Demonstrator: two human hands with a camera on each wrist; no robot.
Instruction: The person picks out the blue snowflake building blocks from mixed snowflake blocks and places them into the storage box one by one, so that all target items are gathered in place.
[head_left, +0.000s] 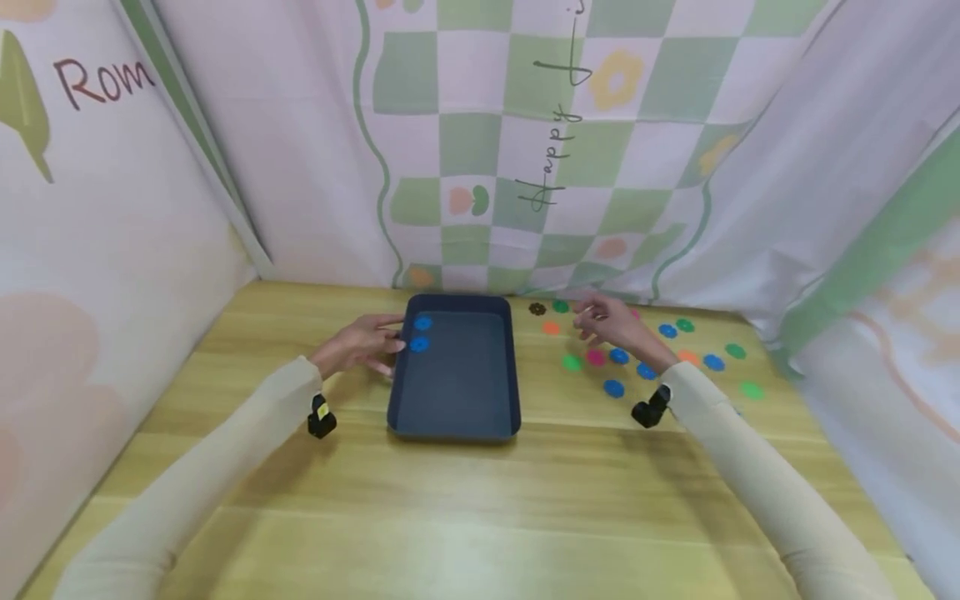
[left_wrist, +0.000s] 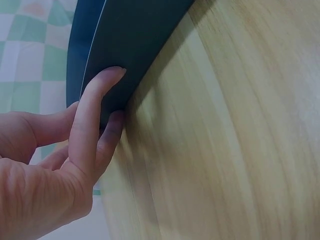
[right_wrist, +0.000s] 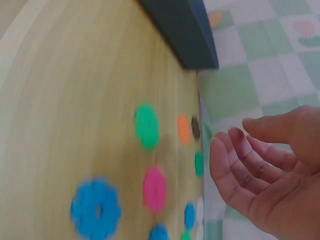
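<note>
A dark blue-grey rectangular tray [head_left: 453,379] lies on the table with two blue flower-shaped discs [head_left: 422,333] in its far left corner. At the tray's left side, my left hand [head_left: 363,343] holds the edge. The left wrist view shows one fingertip [left_wrist: 114,75] against the outer wall and another finger low by the tabletop. My right hand [head_left: 606,321] hovers above the scattered discs right of the tray, its fingers loosely bent and nothing between them. Below it are a pink disc [right_wrist: 155,189], a green disc [right_wrist: 146,126] and a blue disc [right_wrist: 96,209].
More discs, among them a brown disc [head_left: 537,309], an orange disc [head_left: 551,328] and a light green disc [head_left: 752,390], spread over the right of the wooden table [head_left: 450,517]. A checkered curtain [head_left: 540,150] hangs along the back edge, with white cloth at both sides.
</note>
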